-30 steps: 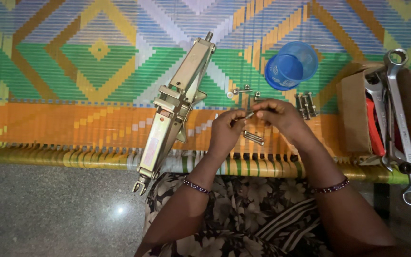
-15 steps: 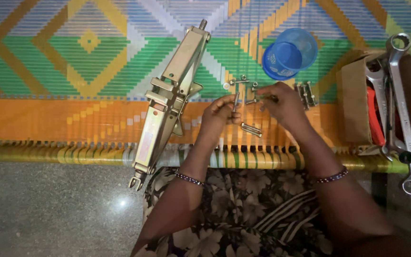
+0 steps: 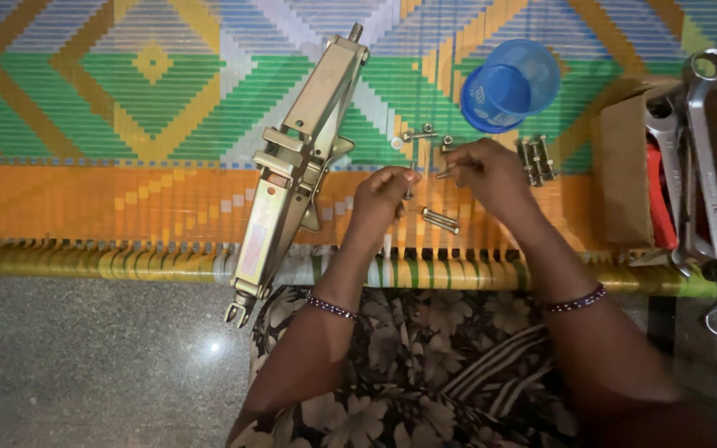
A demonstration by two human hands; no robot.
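My left hand (image 3: 383, 199) pinches a short metal bolt (image 3: 409, 190) held upright just above the woven mat (image 3: 126, 199). To its right, my right hand (image 3: 487, 174) grips a second small bolt (image 3: 444, 173) by its end, low over the mat. A loose silver bolt (image 3: 441, 220) lies between and below the two hands. More bolts and a washer (image 3: 419, 137) lie just beyond my fingers. A folded metal scissor jack (image 3: 296, 170) lies diagonally left of my left hand.
A blue plastic cup (image 3: 508, 87) lies on its side beyond my right hand, with several bolts (image 3: 536, 159) beside it. At the right, a cardboard box (image 3: 624, 182) holds spanners (image 3: 707, 166) and a red-handled tool (image 3: 659, 207). Dark polished floor (image 3: 85, 365) lies below the mat's edge.
My hands, joined on one bolt a second ago, have drawn apart. The left now holds a bolt upright; the right reached toward the loose bolts and holds another.
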